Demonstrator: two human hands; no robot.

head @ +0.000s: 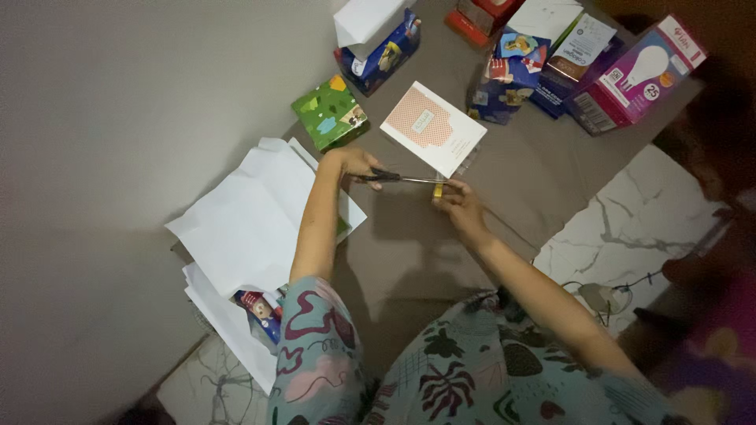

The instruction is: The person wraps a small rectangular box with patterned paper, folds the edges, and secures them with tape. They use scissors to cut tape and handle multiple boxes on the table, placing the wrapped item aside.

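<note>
While the left hand (356, 165) grips the dark handles of the scissors (402, 179), the right hand (459, 206) pinches a small yellow piece (438, 190) right at the tips of the blades. Both hands are over the middle of a brown mat (409, 252) on the floor. Just past the scissors lies a flat card with an orange pattern (432, 128) — it sits near the far part of the mat. A green box (330, 112) stands beside it at the left edge. White paper sheets (244, 220) are piled off the left edge. Along the far edge stand blue boxes (512, 75) and a pink box with a light bulb picture (636, 75).
</note>
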